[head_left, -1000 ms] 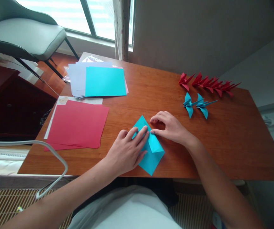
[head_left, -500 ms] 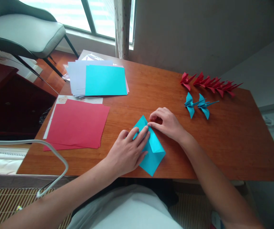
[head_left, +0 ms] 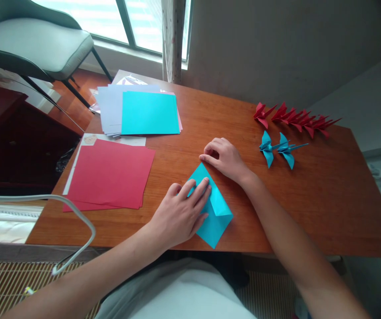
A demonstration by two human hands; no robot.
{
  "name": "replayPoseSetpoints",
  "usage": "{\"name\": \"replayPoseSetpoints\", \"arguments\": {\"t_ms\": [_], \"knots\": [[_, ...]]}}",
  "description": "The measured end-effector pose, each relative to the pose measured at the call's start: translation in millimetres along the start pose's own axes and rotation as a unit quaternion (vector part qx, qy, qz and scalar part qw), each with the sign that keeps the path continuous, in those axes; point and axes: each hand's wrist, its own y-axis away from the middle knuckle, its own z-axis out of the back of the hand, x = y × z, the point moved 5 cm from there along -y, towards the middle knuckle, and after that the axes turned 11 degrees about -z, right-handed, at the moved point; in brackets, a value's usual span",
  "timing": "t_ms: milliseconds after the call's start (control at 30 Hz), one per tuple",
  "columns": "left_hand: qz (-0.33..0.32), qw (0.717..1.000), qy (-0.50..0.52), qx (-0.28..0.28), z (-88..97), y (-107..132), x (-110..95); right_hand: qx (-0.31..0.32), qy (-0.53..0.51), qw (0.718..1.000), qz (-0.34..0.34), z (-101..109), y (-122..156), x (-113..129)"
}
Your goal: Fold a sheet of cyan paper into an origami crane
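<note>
A folded turquoise paper [head_left: 217,212] lies near the front edge of the wooden table [head_left: 310,195]. My left hand [head_left: 180,212] rests flat on its left half, fingers stretched out and pressing the paper down. My right hand [head_left: 223,157] sits at the paper's upper tip, fingers curled, fingertips on the table just beyond the corner; it holds nothing I can make out.
Red sheets [head_left: 109,175] lie at the left, and a stack of pale sheets topped by a turquoise sheet [head_left: 149,113] sits behind them. Folded red cranes [head_left: 297,117] and two turquoise cranes [head_left: 278,148] stand at the right. A chair [head_left: 34,44] stands beyond the table.
My right hand has slid up along the fold from the paper's middle to its top corner. The left hand stays pressed on the paper.
</note>
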Motion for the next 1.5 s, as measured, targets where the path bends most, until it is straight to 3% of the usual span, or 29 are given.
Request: {"name": "replayPoseSetpoints", "arguments": {"t_ms": [300, 533, 767, 1167, 1367, 1500], "knots": [[0.0, 1.0, 0.013, -0.008, 0.0, 0.0, 0.3, 0.071, 0.007, 0.997, -0.015, 15.6, 52.8, -8.7], [0.002, 1.0, 0.017, -0.013, -0.2, 0.6, 0.4, 0.127, 0.006, 0.992, -0.007, 21.1, 60.7, -10.0], [-0.002, 1.0, 0.014, -0.014, -1.0, 0.5, 0.5, 0.086, 0.031, 0.996, -0.017, 16.1, 50.6, -6.6], [0.004, 1.0, 0.019, -0.013, -0.8, -0.1, 0.9, 0.025, 0.067, 0.997, -0.024, -0.1, -0.9, 6.4], [0.005, 1.0, 0.023, -0.008, -0.6, 0.7, 1.4, -0.022, 0.015, 1.0, 0.001, 0.1, 16.5, 1.4], [0.005, 1.0, 0.022, -0.011, -1.0, 0.8, 1.3, 0.008, -0.001, 1.0, 0.004, 3.5, 43.0, -5.6]]}}
